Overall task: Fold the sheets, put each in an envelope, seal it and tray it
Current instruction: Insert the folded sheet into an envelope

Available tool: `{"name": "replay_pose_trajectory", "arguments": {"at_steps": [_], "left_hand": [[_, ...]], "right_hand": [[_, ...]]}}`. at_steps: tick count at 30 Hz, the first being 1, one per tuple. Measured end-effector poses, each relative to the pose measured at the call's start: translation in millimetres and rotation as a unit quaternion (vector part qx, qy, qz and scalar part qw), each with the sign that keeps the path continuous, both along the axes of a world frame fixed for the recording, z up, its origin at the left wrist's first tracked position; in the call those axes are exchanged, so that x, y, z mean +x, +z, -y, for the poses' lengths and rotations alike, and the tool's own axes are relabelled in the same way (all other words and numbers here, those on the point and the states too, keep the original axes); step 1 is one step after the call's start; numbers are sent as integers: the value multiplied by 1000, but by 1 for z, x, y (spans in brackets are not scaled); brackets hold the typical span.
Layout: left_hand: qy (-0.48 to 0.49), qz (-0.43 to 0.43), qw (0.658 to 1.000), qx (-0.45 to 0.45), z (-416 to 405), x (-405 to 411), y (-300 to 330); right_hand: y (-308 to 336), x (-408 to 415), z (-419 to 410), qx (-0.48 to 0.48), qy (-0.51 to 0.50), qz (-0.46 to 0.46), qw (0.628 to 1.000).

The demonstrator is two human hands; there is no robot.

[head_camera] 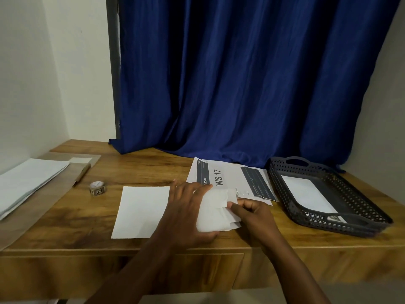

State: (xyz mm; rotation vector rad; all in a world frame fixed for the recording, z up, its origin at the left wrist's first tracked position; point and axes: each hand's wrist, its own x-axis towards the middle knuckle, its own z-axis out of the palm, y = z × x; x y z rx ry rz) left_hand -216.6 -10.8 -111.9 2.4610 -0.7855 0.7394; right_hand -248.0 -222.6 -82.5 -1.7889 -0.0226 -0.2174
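A white envelope lies flat on the wooden desk in front of me. My left hand rests across its right end and holds a folded white sheet, thumb under its lower edge. My right hand pinches the folded sheet's right edge with curled fingers. A dark perforated tray at the right has one white envelope lying inside. Printed sheets marked "WS 17" lie behind my hands.
A stack of white envelopes sits at the far left, on a brown sheet. A pen and a small sticker roll lie next to it. A blue curtain hangs behind the desk.
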Motion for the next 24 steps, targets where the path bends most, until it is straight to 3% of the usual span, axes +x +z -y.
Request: {"name": "replay_pose_trajectory", "arguments": {"at_steps": [20,24], "left_hand": [[-16,39,999,-6,0,2,-2],[-15,40,999,-1,0,3,-3]], "right_hand": [[-13,10,-22,-1,68,-25,997],[-16,9,-14,0,35,-30,999]]}}
